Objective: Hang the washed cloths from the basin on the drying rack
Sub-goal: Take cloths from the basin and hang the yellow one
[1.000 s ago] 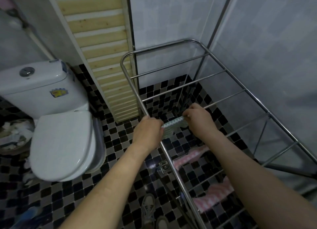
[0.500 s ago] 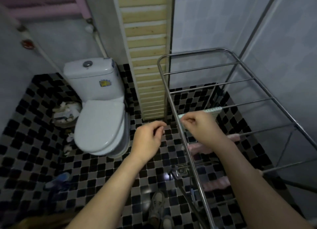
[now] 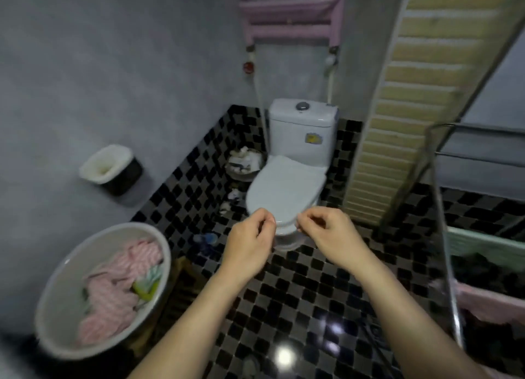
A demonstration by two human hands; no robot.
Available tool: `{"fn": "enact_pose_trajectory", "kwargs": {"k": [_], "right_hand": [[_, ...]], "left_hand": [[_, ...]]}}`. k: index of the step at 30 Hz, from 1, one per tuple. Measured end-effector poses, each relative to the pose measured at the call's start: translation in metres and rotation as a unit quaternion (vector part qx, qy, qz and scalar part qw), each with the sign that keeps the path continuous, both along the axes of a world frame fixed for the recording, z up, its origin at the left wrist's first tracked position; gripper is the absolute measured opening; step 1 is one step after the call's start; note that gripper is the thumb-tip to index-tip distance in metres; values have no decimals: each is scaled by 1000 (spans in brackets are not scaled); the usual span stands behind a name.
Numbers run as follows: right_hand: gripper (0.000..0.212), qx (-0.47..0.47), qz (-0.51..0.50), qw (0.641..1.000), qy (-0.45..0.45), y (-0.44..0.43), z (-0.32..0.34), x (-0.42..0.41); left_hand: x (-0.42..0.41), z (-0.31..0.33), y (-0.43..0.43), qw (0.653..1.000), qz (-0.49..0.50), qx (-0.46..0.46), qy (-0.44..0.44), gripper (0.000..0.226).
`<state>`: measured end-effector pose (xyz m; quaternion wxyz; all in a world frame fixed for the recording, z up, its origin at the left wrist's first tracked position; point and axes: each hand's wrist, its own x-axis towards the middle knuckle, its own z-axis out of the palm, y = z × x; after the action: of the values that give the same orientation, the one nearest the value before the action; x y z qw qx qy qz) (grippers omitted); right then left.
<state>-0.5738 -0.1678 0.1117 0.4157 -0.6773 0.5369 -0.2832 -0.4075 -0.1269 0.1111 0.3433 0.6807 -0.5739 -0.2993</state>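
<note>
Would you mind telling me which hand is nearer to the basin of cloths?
Left. The left hand hovers up and right of the basin; the right hand is farther right, toward the drying rack.

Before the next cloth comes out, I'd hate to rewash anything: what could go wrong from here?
1. The round white basin of pink striped cloths sits low on the left, the steel drying rack far right; a wet cloth carried across may drip or drag on the glossy black-and-grey tiled floor, a slip hazard.
2. The rack's near rails already hold a green cloth and a pink cloth; crowding might knock them off.
</note>
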Motion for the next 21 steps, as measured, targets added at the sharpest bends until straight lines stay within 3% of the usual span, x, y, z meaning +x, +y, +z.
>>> {"fn": "enact_pose_trajectory", "kwargs": {"k": [7, 14, 19, 21], "right_hand": [[19, 72, 119, 990, -20, 11, -22, 134], [16, 140, 204, 969, 17, 38, -72, 267], [35, 156, 250, 949, 112, 51, -104, 341], [43, 118, 275, 938, 176, 52, -116, 361]], "left_hand": [[131, -11, 57, 988, 149, 34, -21, 22], [273, -58, 119, 946, 304, 113, -25, 24], [354, -102, 147, 935, 281, 210, -46, 24], [375, -118, 150, 936, 262, 231, -51, 26]]}}
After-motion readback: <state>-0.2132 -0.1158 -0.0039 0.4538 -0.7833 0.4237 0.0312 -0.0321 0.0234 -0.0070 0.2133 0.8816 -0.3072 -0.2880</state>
